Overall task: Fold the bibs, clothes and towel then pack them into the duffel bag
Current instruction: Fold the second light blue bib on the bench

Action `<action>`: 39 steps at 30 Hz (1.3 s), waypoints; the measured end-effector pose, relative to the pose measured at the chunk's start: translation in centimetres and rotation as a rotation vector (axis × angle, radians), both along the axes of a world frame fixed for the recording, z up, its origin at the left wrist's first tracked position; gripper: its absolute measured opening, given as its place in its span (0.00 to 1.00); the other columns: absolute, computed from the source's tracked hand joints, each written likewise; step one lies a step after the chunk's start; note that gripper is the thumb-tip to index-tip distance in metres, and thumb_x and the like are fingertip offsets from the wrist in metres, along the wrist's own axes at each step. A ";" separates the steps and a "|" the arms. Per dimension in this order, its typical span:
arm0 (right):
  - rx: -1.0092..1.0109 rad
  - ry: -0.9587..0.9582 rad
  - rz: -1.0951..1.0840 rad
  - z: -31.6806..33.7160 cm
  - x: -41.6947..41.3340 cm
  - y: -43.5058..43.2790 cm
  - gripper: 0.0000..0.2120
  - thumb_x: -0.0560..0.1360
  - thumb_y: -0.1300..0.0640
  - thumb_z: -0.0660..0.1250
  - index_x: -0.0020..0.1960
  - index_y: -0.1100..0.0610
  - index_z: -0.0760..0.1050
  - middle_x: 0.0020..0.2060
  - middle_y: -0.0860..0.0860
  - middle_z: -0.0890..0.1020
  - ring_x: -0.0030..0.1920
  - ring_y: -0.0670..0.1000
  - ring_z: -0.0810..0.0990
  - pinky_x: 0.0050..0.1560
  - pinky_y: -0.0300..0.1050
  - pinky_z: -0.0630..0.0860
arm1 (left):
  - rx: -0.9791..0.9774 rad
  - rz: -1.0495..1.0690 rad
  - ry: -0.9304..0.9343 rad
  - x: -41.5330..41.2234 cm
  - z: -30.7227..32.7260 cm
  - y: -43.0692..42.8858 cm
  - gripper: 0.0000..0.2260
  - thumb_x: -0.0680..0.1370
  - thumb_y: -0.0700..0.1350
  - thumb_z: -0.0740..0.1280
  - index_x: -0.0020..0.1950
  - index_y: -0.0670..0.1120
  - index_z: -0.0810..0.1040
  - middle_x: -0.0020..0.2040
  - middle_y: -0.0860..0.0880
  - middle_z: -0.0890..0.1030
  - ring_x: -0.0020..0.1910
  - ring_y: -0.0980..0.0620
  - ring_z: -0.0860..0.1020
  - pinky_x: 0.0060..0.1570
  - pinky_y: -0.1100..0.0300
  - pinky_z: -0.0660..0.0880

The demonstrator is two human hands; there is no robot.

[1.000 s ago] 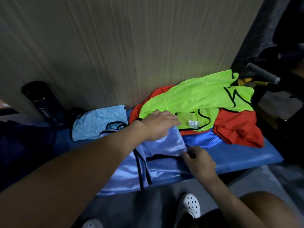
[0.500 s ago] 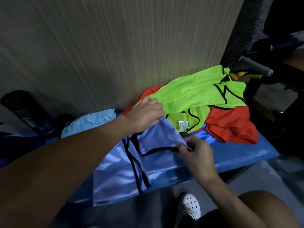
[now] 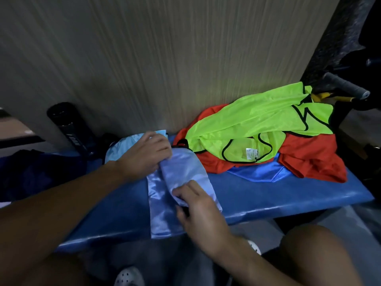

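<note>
The left hand (image 3: 147,154) pinched the far end of a shiny light-blue bib (image 3: 181,182), fingers closed on the fabric. The right hand (image 3: 195,205) pressed on its near part, fingers bent over a fold, the thumb tucked at a dark trim edge. The bib lay as a narrow, long strip, satin-smooth, across the padded blue bench (image 3: 288,195), its near end hanging over the front edge. Behind the left hand sat a paler blue bib (image 3: 121,147), crumpled. To the right, a neon-green mesh bib (image 3: 257,122) with black binding was heaped on an orange garment (image 3: 309,162); a small white label (image 3: 251,154) showed inside it, the print too small to read. A black cylinder (image 3: 68,124) leaned against the ribbed wall (image 3: 165,58), its white lettering blurred. Bare bench lay open right of the strip.
</note>
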State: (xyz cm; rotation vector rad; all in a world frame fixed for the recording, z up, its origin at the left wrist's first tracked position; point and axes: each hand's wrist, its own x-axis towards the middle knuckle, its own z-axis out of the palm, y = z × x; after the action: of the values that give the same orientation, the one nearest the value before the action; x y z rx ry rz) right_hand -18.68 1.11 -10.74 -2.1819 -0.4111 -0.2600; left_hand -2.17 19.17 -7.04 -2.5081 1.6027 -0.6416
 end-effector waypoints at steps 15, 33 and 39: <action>-0.093 0.237 -0.486 -0.9 1.1 1.4 0.20 0.72 0.43 0.65 0.60 0.52 0.71 0.55 0.52 0.75 0.57 0.57 0.73 0.56 0.56 0.72 | -0.233 0.416 0.668 -2.6 -3.7 4.6 0.25 0.77 0.60 0.61 0.73 0.55 0.66 0.67 0.53 0.71 0.65 0.53 0.71 0.66 0.54 0.67; 0.141 0.300 -0.347 -1.8 5.5 -5.1 0.23 0.74 0.72 0.62 0.63 0.53 0.66 0.43 0.43 0.74 0.45 0.51 0.73 0.40 0.36 0.63 | -0.179 0.562 0.188 -11.7 -4.3 2.3 0.21 0.79 0.58 0.55 0.55 0.48 0.82 0.32 0.50 0.79 0.31 0.44 0.78 0.35 0.53 0.75; -0.488 -0.068 -0.362 -2.9 4.8 -4.5 0.24 0.76 0.51 0.59 0.69 0.59 0.68 0.64 0.57 0.73 0.66 0.59 0.70 0.64 0.56 0.67 | -0.140 0.514 0.189 -8.2 -4.2 -1.7 0.26 0.80 0.57 0.53 0.73 0.46 0.72 0.69 0.43 0.75 0.69 0.44 0.72 0.67 0.47 0.70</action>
State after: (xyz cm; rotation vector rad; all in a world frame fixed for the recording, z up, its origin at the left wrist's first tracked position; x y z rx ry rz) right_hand -13.86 -3.42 -13.62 -2.7313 -0.1160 -0.4721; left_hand -10.35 17.45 -11.25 -2.9840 0.9032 -0.4716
